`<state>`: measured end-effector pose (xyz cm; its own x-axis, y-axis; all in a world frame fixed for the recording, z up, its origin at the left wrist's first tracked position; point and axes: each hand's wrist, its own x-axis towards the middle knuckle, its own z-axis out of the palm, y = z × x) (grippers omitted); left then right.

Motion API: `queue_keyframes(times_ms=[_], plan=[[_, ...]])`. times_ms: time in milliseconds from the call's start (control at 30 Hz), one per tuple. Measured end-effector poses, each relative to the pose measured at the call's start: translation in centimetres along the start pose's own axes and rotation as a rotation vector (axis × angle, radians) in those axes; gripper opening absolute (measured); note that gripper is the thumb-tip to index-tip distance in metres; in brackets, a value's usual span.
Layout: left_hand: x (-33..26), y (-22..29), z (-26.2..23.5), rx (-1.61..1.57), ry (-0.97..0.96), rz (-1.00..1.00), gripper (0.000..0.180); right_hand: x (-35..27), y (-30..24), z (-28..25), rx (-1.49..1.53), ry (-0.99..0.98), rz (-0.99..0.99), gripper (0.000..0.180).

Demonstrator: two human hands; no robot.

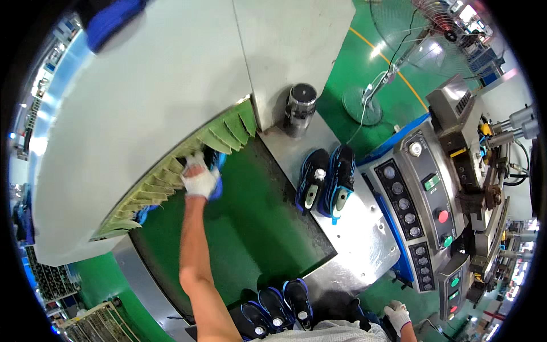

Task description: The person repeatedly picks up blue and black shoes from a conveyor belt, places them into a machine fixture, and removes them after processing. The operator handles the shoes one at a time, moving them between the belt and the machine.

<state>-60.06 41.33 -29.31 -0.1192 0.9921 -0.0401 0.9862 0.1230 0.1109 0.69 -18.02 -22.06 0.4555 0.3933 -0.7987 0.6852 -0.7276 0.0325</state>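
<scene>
So the left hand [200, 179], in a white glove, is right up at the green strip curtain [228, 132] along the edge of the big white housing [154, 108]. The black-and-blue shoe [217, 185] is just to the right of that hand, partly hidden by it and by the strips, sitting on the green bed [245, 228]. Looks to me like its long axis runs roughly near to far, with the far end back at the curtain. The glove overlaps it, but the fingers are hidden, so can't tell if it's grasping the shoe or only resting against it.

Left hand is way nearer to it than the right hand [397, 315], which is down at the near right, well apart. Can't tell if that one's clenched or loose; I don't see anything in it. Two more shoes [326, 181] lie side by side on the metal tabletop [364, 248], to the right.
</scene>
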Motion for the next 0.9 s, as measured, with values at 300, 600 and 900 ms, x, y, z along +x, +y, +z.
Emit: queue_keyframes(times_ms=[300,600,900], plan=[[-25.6,8.4,-3.2,-0.466,-0.108,-0.015,0.060,4.8,-5.7,-1.5,0.353,0.039,-0.372,0.068],[-39.0,27.2,-16.8,-1.184,-0.522,0.246,0.064,-1.1,-16.3,-8.4,-0.577,1.146,-1.140,0.051],[-38.8,49.7,-22.1,-1.791,-0.766,0.603,0.087,-2.4,-6.7,-19.5,-3.194,1.326,1.598,0.072]])
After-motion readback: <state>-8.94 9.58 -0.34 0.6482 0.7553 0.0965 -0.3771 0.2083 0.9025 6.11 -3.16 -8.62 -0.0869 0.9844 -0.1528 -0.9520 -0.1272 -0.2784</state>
